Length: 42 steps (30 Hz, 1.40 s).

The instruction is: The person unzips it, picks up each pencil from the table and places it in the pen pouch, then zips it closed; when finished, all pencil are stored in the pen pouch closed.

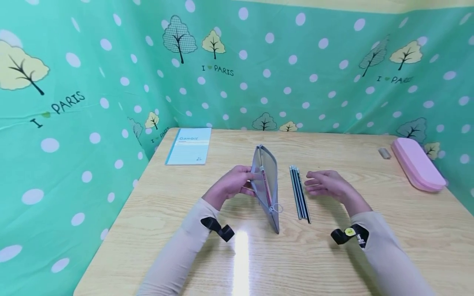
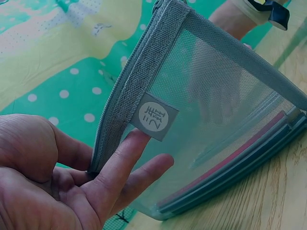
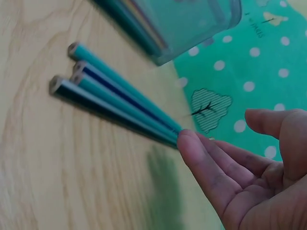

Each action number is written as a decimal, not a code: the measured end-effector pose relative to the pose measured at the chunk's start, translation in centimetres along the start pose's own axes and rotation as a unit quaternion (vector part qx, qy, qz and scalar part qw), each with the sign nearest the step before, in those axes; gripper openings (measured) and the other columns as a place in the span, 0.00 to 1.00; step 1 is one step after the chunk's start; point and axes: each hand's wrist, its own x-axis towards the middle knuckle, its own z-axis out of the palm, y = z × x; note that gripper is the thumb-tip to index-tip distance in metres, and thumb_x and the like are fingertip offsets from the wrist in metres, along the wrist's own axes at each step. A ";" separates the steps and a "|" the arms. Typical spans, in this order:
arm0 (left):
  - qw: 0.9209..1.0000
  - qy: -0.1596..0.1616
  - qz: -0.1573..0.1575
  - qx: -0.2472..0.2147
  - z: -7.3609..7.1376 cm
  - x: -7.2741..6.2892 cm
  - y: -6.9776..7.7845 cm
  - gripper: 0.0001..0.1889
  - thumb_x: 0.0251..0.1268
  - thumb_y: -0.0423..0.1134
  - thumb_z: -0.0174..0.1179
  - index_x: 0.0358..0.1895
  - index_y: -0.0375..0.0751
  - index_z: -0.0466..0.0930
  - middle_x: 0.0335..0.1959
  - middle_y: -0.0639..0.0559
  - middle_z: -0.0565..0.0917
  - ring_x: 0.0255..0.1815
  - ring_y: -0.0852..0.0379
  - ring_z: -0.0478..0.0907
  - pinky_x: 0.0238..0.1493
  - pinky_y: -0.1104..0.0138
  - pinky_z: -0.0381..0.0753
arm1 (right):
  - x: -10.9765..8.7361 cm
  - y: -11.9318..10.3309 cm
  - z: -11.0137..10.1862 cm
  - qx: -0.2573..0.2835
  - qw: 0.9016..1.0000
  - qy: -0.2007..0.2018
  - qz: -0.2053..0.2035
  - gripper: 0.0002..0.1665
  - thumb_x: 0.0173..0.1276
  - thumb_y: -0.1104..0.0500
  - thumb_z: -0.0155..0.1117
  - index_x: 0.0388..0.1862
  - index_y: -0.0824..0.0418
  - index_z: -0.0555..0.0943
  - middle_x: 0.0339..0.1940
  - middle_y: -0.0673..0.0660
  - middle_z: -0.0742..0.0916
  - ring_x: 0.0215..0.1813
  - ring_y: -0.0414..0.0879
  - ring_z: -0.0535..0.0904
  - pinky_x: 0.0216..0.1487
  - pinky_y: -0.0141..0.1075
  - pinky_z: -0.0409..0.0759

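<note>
My left hand (image 1: 237,181) pinches one side of a grey mesh zip pouch (image 1: 273,172), which stands on edge with its zip side open and upward. Inside it lies a red pencil (image 1: 266,185); through the mesh in the left wrist view, dark green pencils (image 2: 268,160) show along the bottom too. A grey label (image 2: 156,117) sits by my left fingertips. My right hand (image 1: 327,184) holds nothing, its fingers loosely extended just right of several pencils (image 1: 299,193) lying side by side on the table. Whether a fingertip touches them, I cannot tell.
A light blue notebook (image 1: 189,146) lies at the table's back left. On the right are a pink pencil case (image 1: 418,164) and a small grey eraser (image 1: 384,153). A green patterned curtain (image 1: 259,82) borders the wooden table (image 1: 155,246).
</note>
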 end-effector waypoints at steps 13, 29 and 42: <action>1.000 0.002 0.002 -0.001 0.0 -0.3 0.2 0.19 0.81 0.33 0.48 0.65 0.22 0.73 0.54 0.28 0.83 0.43 0.48 0.87 0.45 0.59 0.92 | 1.7 0.4 -0.1 -0.003 0.999 0.001 0.039 0.42 0.84 0.50 0.49 0.76 0.84 0.53 0.65 0.78 0.79 0.42 0.40 0.87 0.51 0.35 0.90; 1.000 -0.003 0.003 0.000 0.0 -0.4 0.2 0.19 0.81 0.32 0.48 0.64 0.22 0.74 0.51 0.30 0.84 0.40 0.50 0.86 0.43 0.61 0.92 | 2.1 0.8 1.1 -0.050 0.997 0.056 0.029 0.33 0.79 0.61 0.59 0.69 0.86 0.64 0.40 0.61 0.90 0.36 0.42 0.88 0.46 0.37 0.91; 1.000 -0.006 0.010 0.005 0.0 -0.6 0.1 0.19 0.81 0.32 0.48 0.63 0.20 0.74 0.51 0.29 0.85 0.40 0.49 0.87 0.44 0.60 0.92 | 2.0 1.0 3.0 -0.258 0.953 0.157 -0.017 0.25 0.64 0.66 0.72 0.56 0.81 0.80 0.42 0.71 0.90 0.33 0.50 0.91 0.36 0.37 0.91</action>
